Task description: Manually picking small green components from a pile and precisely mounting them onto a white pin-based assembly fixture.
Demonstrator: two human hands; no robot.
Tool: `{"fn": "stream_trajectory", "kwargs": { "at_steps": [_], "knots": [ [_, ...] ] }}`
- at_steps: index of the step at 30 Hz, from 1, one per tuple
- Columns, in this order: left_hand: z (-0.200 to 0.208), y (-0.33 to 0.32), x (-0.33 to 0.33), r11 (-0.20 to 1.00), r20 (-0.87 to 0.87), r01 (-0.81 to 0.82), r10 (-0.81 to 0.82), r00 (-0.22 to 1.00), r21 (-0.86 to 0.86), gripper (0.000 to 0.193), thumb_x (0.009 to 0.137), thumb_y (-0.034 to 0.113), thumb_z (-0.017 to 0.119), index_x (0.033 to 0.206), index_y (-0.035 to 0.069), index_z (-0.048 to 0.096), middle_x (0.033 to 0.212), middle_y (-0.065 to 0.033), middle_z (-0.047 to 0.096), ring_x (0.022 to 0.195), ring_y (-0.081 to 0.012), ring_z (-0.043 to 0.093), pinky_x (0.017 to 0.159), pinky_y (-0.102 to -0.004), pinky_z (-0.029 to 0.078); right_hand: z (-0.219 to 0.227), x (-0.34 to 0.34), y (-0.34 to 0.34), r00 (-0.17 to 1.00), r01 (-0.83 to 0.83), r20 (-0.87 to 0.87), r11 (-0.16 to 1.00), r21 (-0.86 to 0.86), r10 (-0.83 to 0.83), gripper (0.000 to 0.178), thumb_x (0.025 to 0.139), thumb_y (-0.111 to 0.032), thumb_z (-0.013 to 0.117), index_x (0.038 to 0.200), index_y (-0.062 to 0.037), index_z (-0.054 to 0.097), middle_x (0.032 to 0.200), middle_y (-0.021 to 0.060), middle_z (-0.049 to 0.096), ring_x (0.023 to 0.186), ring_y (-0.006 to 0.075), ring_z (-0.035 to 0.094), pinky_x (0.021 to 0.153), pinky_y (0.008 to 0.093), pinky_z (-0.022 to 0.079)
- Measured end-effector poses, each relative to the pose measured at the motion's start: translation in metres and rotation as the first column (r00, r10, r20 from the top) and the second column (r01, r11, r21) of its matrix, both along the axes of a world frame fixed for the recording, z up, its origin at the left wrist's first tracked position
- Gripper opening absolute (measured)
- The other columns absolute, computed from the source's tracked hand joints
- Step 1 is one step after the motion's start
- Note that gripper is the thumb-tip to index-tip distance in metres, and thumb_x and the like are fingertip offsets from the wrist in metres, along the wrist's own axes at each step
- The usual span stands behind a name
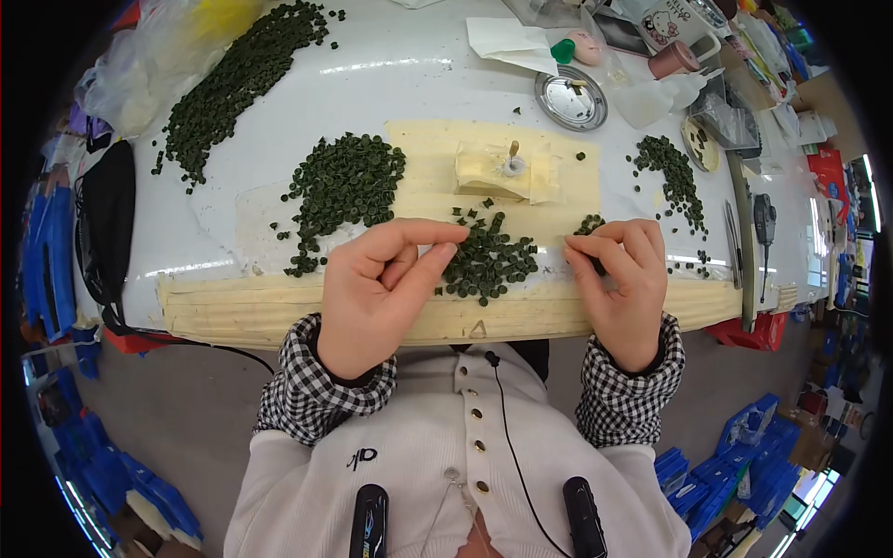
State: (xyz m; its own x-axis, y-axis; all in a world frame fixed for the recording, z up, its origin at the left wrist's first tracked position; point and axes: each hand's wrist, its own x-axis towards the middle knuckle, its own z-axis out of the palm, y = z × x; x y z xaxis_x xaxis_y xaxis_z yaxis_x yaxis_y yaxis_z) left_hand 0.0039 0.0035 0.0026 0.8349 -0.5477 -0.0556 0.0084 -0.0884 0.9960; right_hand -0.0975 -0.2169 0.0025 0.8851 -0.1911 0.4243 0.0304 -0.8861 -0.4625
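Several small dark green round parts (pixel 490 260) lie in a loose heap at the table's front edge, between my two hands. My left hand (pixel 377 293) is at the left of this heap, thumb and forefinger pinched together; anything between the tips is too small to make out. On the heap's other side my right hand (pixel 625 284) is also pinched, its hold hidden or too tiny to name. A few more green parts (pixel 590 223) show just behind its fingers. Beyond the heap, a yellowish taped block (pixel 484 179) carries a small whitish fitting (pixel 513 166) with a brown peg standing in it.
Larger piles of green parts lie at left (pixel 346 181) and far left (pixel 242 84), with another pile (pixel 672 172) at right. A round metal lid (pixel 571 99), tweezers (pixel 733 244) and a black tool (pixel 765 232) lie farther right. Yellow tape covers the front edge (pixel 242 312).
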Motion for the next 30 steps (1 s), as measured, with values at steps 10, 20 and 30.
{"fn": "stream_trajectory", "kwargs": {
  "at_steps": [10, 20, 30],
  "knots": [
    [0.011, 0.013, 0.014, 0.679, -0.812, -0.521, -0.196, 0.55, -0.516, 0.021, 0.099, 0.005, 0.039, 0.117, 0.001, 0.048, 0.097, -0.0049, 0.046, 0.08, -0.011, 0.044, 0.069, -0.0221, 0.041, -0.009, -0.001, 0.014, 0.999, 0.034, 0.021, 0.982, -0.185, -0.031, 0.015, 0.069, -0.003, 0.071, 0.081, -0.0039, 0.061, 0.079, 0.0062, 0.057, 0.081, 0.0257, 0.052, 0.071, 0.0368, 0.042],
    [-0.005, 0.02, 0.012, 0.651, -0.676, -0.294, -0.471, 0.567, -0.7, 0.028, 0.102, 0.021, 0.039, 0.115, 0.001, 0.052, 0.08, -0.0001, 0.046, 0.067, -0.0059, 0.04, 0.056, -0.0179, 0.038, -0.005, 0.001, 0.019, 0.978, 0.03, 0.204, 0.995, 0.092, -0.048, 0.018, 0.072, 0.008, 0.069, 0.088, 0.0015, 0.063, 0.078, 0.0119, 0.061, 0.069, 0.0259, 0.058, 0.06, 0.0314, 0.047],
    [0.007, 0.009, 0.0, 0.826, -0.726, -0.24, -0.263, 0.635, -0.509, 0.031, 0.097, 0.008, 0.046, 0.125, -0.004, 0.048, 0.102, -0.0063, 0.056, 0.077, -0.0084, 0.047, 0.064, -0.0177, 0.043, -0.005, -0.001, 0.022, 0.981, 0.042, 0.17, 0.955, 0.292, -0.095, 0.014, 0.076, 0.006, 0.068, 0.089, 0.0022, 0.065, 0.079, 0.0124, 0.065, 0.068, 0.0203, 0.062, 0.061, 0.0268, 0.049]
  ]
}}
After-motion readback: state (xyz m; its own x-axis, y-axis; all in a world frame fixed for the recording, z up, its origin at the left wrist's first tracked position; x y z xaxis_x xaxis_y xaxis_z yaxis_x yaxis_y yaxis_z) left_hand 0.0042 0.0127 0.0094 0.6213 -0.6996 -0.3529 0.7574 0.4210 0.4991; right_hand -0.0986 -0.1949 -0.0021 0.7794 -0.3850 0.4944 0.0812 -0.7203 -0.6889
